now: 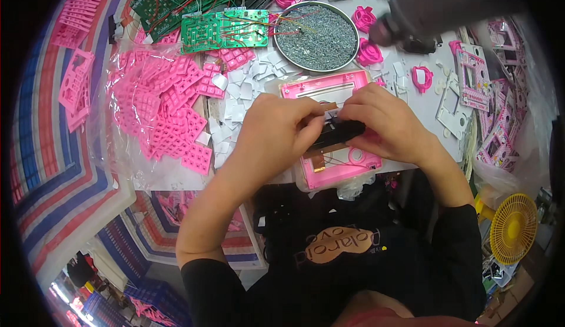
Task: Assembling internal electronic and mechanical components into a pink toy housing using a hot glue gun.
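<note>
A pink plastic casing point(329, 178) lies on the table in front of me, with a long slot in its far part and thin wires in its near part. Above it, both hands hold a small black part point(336, 135) with a copper-coloured strip beside it. My left hand point(286, 122) grips it from the left, thumb and fingers pinched together. My right hand point(385, 121) closes on its right end with bent fingers. The fingers hide much of the part, so its exact kind does not show.
Beyond the casing stands a round metal tray point(358, 43) full of small screws. Green circuit boards point(225, 31) with wires lie far left, near pink keypads point(168, 100) and white paper pieces point(238, 85). A dark blurred tool point(447, 6) hangs far right, above pink rings point(422, 78).
</note>
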Action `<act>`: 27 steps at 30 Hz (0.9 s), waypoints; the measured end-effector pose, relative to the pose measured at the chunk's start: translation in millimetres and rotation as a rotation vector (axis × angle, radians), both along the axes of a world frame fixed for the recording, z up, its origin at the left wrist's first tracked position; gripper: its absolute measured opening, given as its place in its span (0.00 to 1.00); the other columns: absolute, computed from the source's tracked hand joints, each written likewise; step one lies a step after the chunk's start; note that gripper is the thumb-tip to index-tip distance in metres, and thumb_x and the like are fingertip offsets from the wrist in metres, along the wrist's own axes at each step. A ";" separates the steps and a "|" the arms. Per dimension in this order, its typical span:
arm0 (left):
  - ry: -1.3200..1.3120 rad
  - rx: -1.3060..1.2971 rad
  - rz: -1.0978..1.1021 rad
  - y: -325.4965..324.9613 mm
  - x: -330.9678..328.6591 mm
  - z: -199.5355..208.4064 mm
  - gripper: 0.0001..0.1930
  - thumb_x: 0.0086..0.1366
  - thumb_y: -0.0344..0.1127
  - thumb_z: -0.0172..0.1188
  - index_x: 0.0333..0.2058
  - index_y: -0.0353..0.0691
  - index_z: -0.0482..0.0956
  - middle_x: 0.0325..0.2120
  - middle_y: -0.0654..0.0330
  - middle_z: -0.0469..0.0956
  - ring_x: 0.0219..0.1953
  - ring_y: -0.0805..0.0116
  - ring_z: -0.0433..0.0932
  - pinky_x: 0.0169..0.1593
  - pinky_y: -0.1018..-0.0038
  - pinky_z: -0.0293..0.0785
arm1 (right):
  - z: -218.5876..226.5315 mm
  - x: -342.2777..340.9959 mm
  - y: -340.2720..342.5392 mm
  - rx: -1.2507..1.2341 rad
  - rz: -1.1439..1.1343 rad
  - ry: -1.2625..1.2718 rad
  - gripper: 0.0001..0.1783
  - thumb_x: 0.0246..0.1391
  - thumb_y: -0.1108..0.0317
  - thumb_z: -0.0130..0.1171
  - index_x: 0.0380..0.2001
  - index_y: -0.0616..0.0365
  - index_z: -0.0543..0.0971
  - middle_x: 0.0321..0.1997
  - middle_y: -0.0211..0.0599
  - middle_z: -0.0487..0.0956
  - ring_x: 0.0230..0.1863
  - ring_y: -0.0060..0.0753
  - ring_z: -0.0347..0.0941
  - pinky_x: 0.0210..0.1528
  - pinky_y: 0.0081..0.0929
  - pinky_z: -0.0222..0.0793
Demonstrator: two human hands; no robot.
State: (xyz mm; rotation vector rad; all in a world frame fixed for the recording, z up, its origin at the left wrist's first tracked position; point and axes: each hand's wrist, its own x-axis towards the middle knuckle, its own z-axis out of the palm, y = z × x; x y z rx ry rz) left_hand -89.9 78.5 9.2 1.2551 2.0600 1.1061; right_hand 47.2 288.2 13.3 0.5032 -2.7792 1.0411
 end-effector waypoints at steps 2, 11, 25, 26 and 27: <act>0.012 -0.033 -0.040 7.3 -7.1 2.1 0.06 0.59 0.33 0.65 0.33 0.40 0.86 0.23 0.56 0.84 0.25 0.60 0.82 0.33 0.67 0.74 | 2.1 -0.7 -0.5 0.017 0.004 -0.007 0.36 0.35 0.71 0.76 0.52 0.56 0.75 0.47 0.45 0.78 0.45 0.54 0.75 0.46 0.43 0.73; 0.250 -0.153 -0.278 21.8 -26.1 12.8 0.05 0.56 0.33 0.69 0.30 0.40 0.86 0.22 0.53 0.83 0.25 0.53 0.83 0.32 0.62 0.77 | 4.0 -3.8 -0.1 -0.012 0.019 0.002 0.31 0.38 0.71 0.75 0.49 0.58 0.75 0.44 0.44 0.78 0.43 0.52 0.75 0.45 0.42 0.73; 0.349 -0.189 -0.291 27.5 -17.5 22.4 0.04 0.56 0.33 0.65 0.27 0.41 0.84 0.21 0.51 0.80 0.27 0.48 0.81 0.33 0.56 0.76 | 2.9 -2.4 -1.0 -0.001 0.010 0.011 0.32 0.38 0.73 0.72 0.52 0.57 0.75 0.42 0.39 0.76 0.45 0.46 0.73 0.46 0.40 0.73; 0.362 -0.192 -0.298 27.4 -16.9 22.8 0.03 0.56 0.33 0.65 0.27 0.41 0.84 0.21 0.51 0.80 0.27 0.48 0.81 0.32 0.56 0.76 | 3.5 -2.6 -1.2 0.004 0.013 0.005 0.32 0.38 0.73 0.72 0.52 0.57 0.75 0.42 0.39 0.76 0.45 0.46 0.73 0.46 0.40 0.73; 0.375 -0.194 -0.306 27.5 -16.5 23.1 0.03 0.56 0.33 0.65 0.27 0.41 0.84 0.21 0.52 0.80 0.27 0.48 0.81 0.32 0.56 0.76 | 4.5 -2.9 -1.3 0.009 0.016 -0.002 0.32 0.38 0.73 0.72 0.51 0.58 0.75 0.42 0.39 0.76 0.45 0.46 0.73 0.46 0.40 0.73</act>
